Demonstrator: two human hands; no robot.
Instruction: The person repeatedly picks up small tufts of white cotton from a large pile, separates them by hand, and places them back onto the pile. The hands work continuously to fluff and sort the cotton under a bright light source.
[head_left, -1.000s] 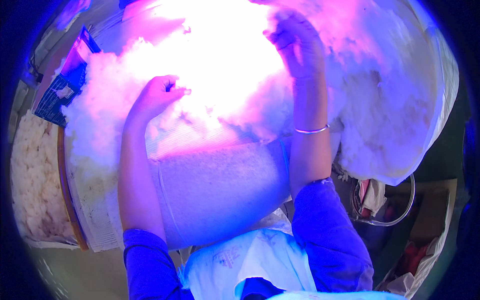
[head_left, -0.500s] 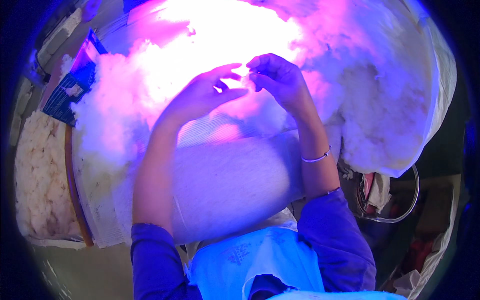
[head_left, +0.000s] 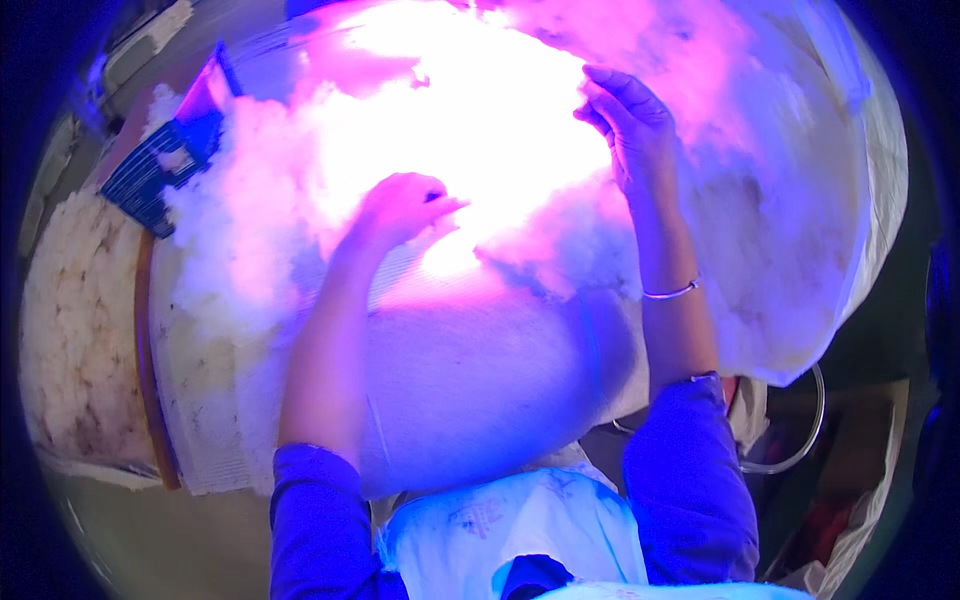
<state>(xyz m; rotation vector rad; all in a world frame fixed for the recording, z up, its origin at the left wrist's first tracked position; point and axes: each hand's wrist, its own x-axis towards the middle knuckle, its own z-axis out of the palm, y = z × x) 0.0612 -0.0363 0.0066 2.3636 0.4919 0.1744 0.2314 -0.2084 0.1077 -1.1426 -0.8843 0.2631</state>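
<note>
A heap of white fluffy fibre (head_left: 250, 200) spreads under a glaring pink and violet light, its middle washed out to white. My left hand (head_left: 398, 208) is over the near side of the glare, its fingers curled in toward the thumb; what they hold, if anything, is lost in the brightness. Farther off and to the right, my right hand (head_left: 632, 115) is raised over the fibre with its fingertips pinched together. Whatever sits in that pinch is too small or too bright to make out. A thin bangle (head_left: 672, 291) circles my right wrist.
A blue printed box (head_left: 160, 180) stands at the heap's left. Beyond a brown strip (head_left: 150, 370) lies more cream-coloured fibre (head_left: 78, 340). A rounded, pale padded surface (head_left: 480, 390) lies between my forearms. White sheeting (head_left: 880, 190) edges the right side, above a curved hoop (head_left: 815, 430).
My hands, close together before, have moved apart. The right went away and to the right; the left came down nearer, its fingers curling in. The view has shifted a little.
</note>
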